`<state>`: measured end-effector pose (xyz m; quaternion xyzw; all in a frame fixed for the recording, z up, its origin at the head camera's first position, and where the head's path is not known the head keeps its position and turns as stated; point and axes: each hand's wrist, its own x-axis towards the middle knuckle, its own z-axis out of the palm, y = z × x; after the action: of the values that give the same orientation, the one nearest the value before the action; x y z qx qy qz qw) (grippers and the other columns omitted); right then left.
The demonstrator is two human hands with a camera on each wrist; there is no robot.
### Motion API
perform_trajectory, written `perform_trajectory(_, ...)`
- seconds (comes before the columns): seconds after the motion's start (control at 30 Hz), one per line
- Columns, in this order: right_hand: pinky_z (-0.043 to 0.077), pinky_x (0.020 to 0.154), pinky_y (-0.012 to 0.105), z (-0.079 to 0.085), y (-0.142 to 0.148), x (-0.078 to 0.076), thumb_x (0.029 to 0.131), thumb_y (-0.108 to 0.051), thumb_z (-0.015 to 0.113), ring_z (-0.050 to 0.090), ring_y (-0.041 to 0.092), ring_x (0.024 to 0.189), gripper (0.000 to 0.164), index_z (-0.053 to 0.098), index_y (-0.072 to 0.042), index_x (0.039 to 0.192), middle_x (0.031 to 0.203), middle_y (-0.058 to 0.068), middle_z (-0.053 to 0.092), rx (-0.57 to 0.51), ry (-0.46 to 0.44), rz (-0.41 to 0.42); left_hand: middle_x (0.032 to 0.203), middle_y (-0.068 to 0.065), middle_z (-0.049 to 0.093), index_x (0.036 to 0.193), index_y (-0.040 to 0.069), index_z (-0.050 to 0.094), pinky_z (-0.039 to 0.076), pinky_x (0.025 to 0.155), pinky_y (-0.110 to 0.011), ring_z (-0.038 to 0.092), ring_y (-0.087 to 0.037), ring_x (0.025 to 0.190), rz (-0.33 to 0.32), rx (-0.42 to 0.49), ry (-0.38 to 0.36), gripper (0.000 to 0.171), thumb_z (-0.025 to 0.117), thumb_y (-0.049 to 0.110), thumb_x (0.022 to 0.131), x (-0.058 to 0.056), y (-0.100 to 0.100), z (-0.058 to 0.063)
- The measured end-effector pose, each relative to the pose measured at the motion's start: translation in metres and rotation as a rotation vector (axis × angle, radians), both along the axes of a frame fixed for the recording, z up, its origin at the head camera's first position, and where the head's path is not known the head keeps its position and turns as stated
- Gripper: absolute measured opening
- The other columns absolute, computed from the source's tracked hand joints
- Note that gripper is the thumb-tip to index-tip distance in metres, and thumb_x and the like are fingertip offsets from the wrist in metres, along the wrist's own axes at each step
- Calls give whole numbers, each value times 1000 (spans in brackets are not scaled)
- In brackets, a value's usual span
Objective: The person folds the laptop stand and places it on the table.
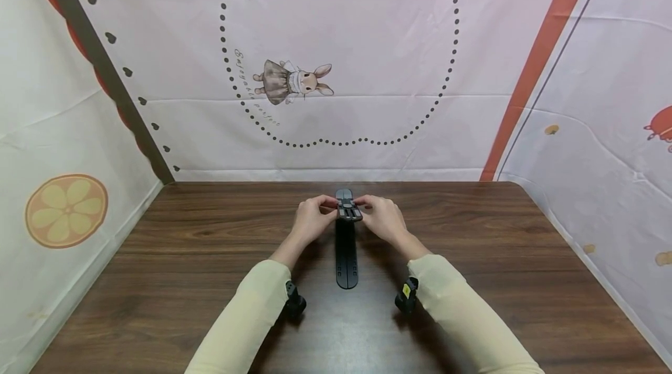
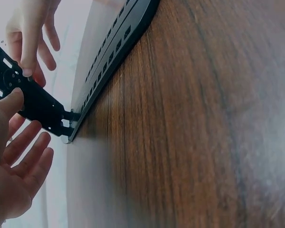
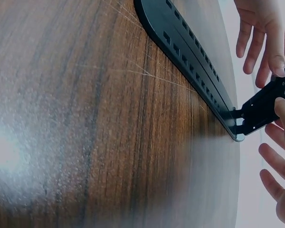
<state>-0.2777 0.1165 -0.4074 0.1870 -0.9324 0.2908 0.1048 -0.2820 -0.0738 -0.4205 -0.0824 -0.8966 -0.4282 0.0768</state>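
Observation:
A black folding stand has a long slotted base [image 1: 346, 263] lying on the table, pointing toward the person. From its far part a hinged plate [image 1: 349, 210] rises at a slant, joined by two short tabs near the base's end in both wrist views. My left hand [image 1: 312, 219] pinches the plate's left edge between thumb and fingers. On the opposite edge, my right hand [image 1: 385, 219] pinches in the same way. In the left wrist view, the left thumb lies on the plate [image 2: 38, 102] and the other fingers are spread beneath it.
The dark wood-grain table [image 1: 220, 234] reaches back to a white patterned cloth [image 1: 341, 117] that hangs behind and at both sides. Each forearm carries a small black wrist camera [image 1: 295, 302] just over the table. A bright light reflection shows on the tabletop near the person.

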Motion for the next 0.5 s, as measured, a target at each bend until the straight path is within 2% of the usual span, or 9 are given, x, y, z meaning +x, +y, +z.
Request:
perform_trajectory(0.2, 51, 77, 39, 2, 1, 0, 86, -25, 65, 65, 19, 96, 24, 67, -18, 109, 107, 2, 68, 9, -7, 14, 101, 4, 68, 104, 19, 67, 50, 81, -35, 65, -13, 90, -16, -22, -18, 22, 68, 25, 83, 2, -2, 2)
perform_trajectory(0.5, 51, 78, 39, 3, 2, -1, 85, -30, 65, 63, 19, 98, 25, 66, -21, 109, 108, 0, 67, 46, -65, 18, 104, 1, 68, 106, 22, 68, 50, 81, -36, 65, -15, 91, -9, -121, -44, 25, 69, 30, 82, 5, -2, 7)
